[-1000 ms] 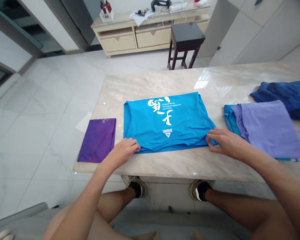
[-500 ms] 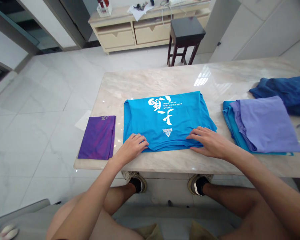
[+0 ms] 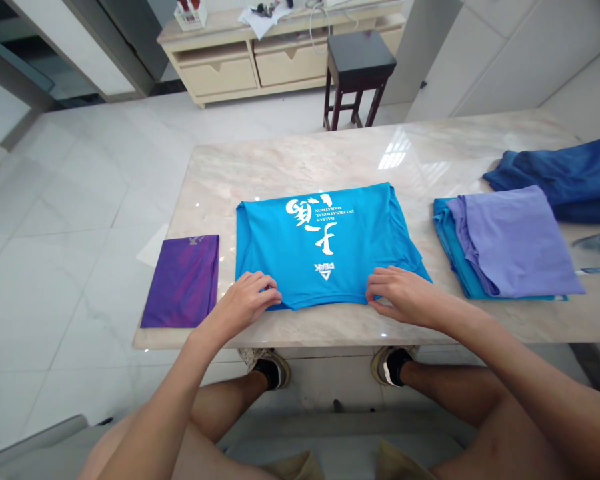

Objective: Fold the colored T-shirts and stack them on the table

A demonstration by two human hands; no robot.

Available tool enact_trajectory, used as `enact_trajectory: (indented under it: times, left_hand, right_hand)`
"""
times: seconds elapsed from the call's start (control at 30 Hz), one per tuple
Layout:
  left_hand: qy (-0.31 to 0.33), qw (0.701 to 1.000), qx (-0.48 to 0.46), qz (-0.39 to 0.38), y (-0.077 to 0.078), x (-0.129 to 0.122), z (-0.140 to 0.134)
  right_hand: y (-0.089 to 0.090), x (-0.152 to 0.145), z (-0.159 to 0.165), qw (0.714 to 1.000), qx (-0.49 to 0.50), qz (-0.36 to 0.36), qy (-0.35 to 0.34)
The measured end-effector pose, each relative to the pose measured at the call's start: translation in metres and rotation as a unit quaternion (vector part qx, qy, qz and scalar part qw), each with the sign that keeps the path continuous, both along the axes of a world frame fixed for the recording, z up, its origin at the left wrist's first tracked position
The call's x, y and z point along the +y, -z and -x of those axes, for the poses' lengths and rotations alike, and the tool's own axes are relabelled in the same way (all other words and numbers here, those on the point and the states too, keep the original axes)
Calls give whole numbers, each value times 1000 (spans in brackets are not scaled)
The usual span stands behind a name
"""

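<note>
A bright blue T-shirt (image 3: 275,247) with white lettering lies partly folded on the marble table (image 3: 260,163), its print upside down to me. My left hand (image 3: 250,297) pinches the near edge at its left corner, thumb and fingers together. At the right part of that same edge, my right hand (image 3: 400,293) has its fingertips closed on the cloth. Between the two hands the near edge runs almost straight. Left of the shirt sits a neatly folded purple garment (image 3: 183,283).
On the right lies a folded lavender garment (image 3: 520,243) atop a blue one (image 3: 447,230). Behind them is a dark blue cloth (image 3: 570,170). A dark stool (image 3: 360,57) stands beyond the table, before a cream cabinet (image 3: 220,73). My legs are under the table's near edge.
Both hands have closed on the near edge of the blue T-shirt, which now lies straighter and flatter. The whole view has shifted slightly, moving the scene left.
</note>
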State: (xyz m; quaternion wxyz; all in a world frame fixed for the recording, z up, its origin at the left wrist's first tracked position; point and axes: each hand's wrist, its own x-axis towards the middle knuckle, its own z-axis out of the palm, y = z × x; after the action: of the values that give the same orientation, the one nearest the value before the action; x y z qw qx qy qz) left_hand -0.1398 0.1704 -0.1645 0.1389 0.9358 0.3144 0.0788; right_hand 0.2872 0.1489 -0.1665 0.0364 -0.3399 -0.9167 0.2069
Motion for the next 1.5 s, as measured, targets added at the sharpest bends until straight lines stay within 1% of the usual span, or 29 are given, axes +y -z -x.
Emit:
enact_trajectory:
  times: [0.07,0.1,0.17,0.23,0.3,0.37,0.47,0.53,0.63,0.73,0.8,0.87,0.97,1.13,1.2,1.27,1.37,1.5]
  left_hand:
    - [-24,999,5,32,0,0,1]
    - [-50,998,9,44,1,0,2]
    - [-120,991,28,53,4,1,4]
    - [-191,979,62,42,7,1,6]
    - [-245,963,105,29,8,0,7]
    - [-280,949,142,26,8,-2,8]
    - [-315,932,178,37,5,-5,7]
    - [-346,917,190,49,1,-6,7]
    - [-389,896,202,69,-8,-5,8]
    - [-395,890,213,84,-17,-5,10]
    - [-399,887,214,84,-21,-5,11]
    - [-411,882,215,80,-22,-4,10]
    - [-425,875,219,75,-24,-4,7]
    - [-447,861,229,80,-28,0,5]
    - [-448,857,240,86,-27,2,7]
    - [-445,856,247,90,-27,4,6]
    - [-441,857,250,96,-28,4,1]
    - [-430,861,251,107,-28,3,-6]
  right_hand:
    - [-5,2,-4,999,-12,34,24]
    - [-8,4,-7,998,-20,36,51]
    - [-10,13,-16,990,-43,1,136]
    - [-10,24,-26,967,-74,-53,236]
    - [-6,32,-32,938,-108,-85,319]
    - [-1,36,-33,910,-136,-83,382]
    - [7,34,-27,880,-163,-45,443]
    - [10,32,-24,874,-172,-18,454]
    - [13,30,-27,881,-169,25,440]
    - [15,30,-38,884,-167,69,431]
    - [17,31,-45,880,-174,81,435]
    - [17,31,-50,871,-185,67,450]
    - [7,33,-53,856,-202,29,475]
    - [-18,36,-59,824,-222,14,521]
    - [-22,35,-63,830,-208,15,517]
    - [-20,33,-64,845,-182,26,503]
    - [-11,29,-56,862,-147,37,483]
    - [2,27,-42,877,-148,33,456]
